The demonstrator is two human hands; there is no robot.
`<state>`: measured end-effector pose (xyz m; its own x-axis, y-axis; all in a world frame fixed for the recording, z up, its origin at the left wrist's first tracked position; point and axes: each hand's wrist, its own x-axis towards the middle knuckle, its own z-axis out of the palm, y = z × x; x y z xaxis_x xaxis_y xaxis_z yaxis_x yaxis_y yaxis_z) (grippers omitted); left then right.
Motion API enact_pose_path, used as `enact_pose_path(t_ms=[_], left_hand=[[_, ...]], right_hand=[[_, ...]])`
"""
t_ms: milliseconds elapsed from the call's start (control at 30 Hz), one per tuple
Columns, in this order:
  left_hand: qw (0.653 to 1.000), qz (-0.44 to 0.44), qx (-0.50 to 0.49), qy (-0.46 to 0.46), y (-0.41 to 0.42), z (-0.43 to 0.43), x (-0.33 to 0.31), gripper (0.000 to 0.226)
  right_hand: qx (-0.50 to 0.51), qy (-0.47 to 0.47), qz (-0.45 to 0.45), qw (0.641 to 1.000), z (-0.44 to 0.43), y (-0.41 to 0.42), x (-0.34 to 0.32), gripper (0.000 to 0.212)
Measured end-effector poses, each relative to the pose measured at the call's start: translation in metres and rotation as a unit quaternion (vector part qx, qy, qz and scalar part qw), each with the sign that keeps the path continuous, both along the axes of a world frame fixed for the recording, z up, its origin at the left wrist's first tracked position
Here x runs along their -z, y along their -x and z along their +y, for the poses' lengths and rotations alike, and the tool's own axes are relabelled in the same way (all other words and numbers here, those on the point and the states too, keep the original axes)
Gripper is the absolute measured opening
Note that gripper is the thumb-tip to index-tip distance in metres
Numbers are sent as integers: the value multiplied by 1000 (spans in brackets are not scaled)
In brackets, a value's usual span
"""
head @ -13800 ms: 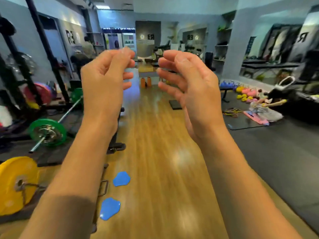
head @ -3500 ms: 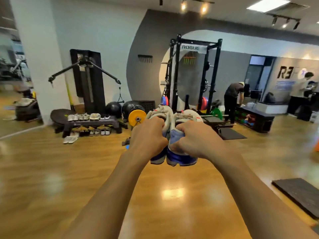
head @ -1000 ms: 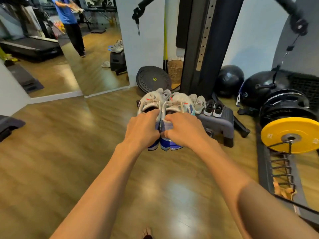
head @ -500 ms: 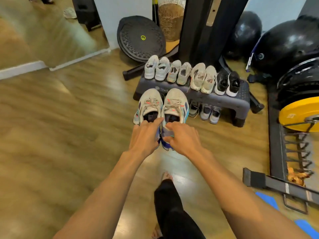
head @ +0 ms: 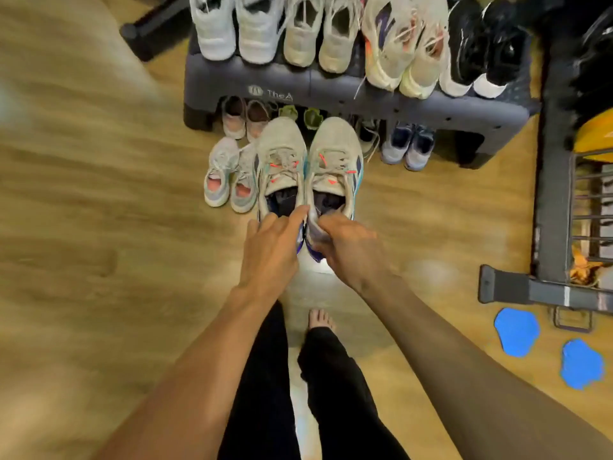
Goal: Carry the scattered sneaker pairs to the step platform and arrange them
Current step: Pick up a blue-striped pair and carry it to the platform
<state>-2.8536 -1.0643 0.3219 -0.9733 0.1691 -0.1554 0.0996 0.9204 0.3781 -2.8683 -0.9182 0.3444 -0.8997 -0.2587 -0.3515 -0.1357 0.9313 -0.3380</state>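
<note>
Grey sneaker pair [head: 282, 154] being held by the heels.
Left hand [head: 268, 247] and right hand [head: 348, 250] are each clutching one heel; toes are pointing at the step platform [head: 331, 91], lettered "TheA".

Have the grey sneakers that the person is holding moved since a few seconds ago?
Yes. The grey sneakers have come right up to the step platform; a few seconds ago the platform stood far across the room from them.
</note>
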Motion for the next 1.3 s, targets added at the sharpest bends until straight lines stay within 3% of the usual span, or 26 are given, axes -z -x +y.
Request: enact_pose_path(t_ms=[467, 833, 1033, 1167, 1300], left_hand=[[999, 13, 46, -9, 79, -27, 244, 65], [997, 43, 60, 19, 112, -21, 413, 68], [994, -1, 79, 79, 123, -34, 453, 63], [992, -17, 84, 95, 123, -28, 456, 61], [988, -68, 93, 98, 129, -21, 445, 62]], right_hand=[[41, -1, 32, 999, -20, 61, 248, 15], [58, -9, 7, 998, -11, 94, 408, 12], [44, -14, -31, 998, -12, 109, 456, 8], [51, -25, -74, 996, -9, 108, 470, 32], [72, 1, -104, 992, -11, 108, 460, 37]])
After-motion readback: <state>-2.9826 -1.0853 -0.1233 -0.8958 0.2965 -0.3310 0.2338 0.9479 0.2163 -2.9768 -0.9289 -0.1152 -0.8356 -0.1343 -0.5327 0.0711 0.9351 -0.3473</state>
